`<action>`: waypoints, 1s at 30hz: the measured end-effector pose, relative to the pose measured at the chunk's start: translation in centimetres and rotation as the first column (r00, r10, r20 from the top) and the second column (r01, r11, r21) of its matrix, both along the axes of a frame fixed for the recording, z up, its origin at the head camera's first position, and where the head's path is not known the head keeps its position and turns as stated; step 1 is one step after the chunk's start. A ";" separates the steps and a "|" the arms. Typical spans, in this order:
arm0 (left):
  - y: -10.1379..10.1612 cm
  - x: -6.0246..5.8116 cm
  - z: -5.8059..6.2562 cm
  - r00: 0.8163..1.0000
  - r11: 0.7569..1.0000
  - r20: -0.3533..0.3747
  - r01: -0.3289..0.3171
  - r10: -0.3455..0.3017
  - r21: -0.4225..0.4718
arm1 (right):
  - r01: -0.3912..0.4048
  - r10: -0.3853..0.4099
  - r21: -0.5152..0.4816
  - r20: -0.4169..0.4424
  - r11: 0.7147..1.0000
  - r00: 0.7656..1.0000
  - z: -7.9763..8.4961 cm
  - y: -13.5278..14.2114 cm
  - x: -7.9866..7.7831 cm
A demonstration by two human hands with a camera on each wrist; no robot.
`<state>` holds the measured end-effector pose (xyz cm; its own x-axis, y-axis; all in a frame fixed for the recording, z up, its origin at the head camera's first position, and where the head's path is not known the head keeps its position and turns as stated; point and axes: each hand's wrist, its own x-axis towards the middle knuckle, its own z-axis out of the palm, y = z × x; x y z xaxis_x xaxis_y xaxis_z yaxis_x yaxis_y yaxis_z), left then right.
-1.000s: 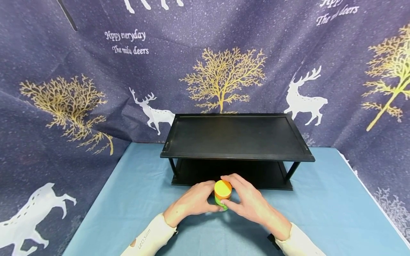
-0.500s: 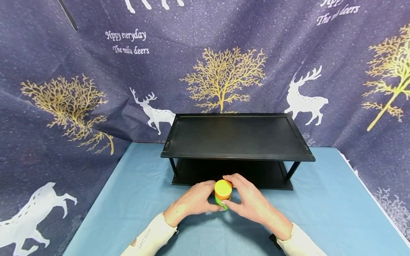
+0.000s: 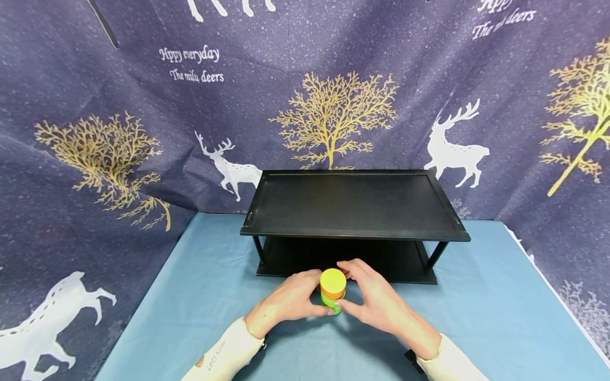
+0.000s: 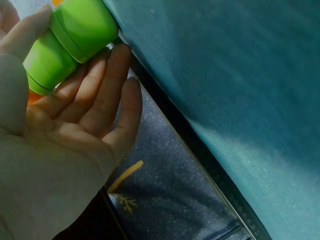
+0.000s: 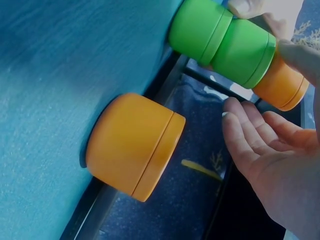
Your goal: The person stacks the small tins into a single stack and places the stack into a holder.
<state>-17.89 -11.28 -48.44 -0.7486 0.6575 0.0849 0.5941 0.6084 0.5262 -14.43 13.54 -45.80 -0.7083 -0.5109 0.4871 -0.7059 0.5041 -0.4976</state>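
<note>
A stack of small round lidded jars stands on the cloth: a lower green jar (image 5: 200, 30), a second green jar (image 5: 243, 52), then an orange jar (image 5: 280, 82) on top, its flat lid (image 3: 333, 280) looking yellow in the head view. My left hand (image 3: 297, 296) holds the green part of the stack, thumb in front and fingers behind. My right hand (image 3: 381, 304) spreads loosely at the other side. Its thumb tip lies by the orange and green jars, while its fingers are apart from them. Another orange jar (image 5: 132, 145) stands separately near my right hand, hidden in the head view.
Behind the stack stands a black two-tier shelf (image 3: 352, 203), its lower board (image 3: 400, 270) close to my fingertips. Light blue cloth (image 3: 481, 296) covers the table. A dark blue curtain with deer and trees (image 3: 305, 47) hangs at the back and sides.
My right hand has eased slightly to the right, its fingers drawing away from the orange jar on top. My left hand and the stack stay nearly in place.
</note>
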 end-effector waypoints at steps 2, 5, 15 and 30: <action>0.0 0.0 0.0 1.000 1.000 0.000 -0.001 0.001 -0.001 | -0.004 0.004 -0.005 -0.016 1.000 1.000 0.0 0.1 0.0; 0.0 0.0 0.0 1.000 1.000 0.005 0.000 0.000 0.001 | -0.006 0.006 -0.004 -0.038 1.000 0.999 -0.1 0.2 -0.1; 0.0 0.1 0.0 1.000 1.000 0.007 -0.004 0.004 0.000 | 0.004 -0.004 0.011 -0.032 1.000 0.999 -0.3 0.7 0.0; 0.1 0.1 0.2 1.000 1.000 0.000 -0.008 0.008 -0.011 | 0.072 -0.071 0.073 -0.010 0.995 0.997 -0.6 1.8 0.3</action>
<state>-17.82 -11.22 -48.27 -0.7540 0.6523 0.0779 0.5893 0.6192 0.5190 -14.16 15.36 -46.45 -0.7409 -0.4936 0.4554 -0.6701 0.5883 -0.4526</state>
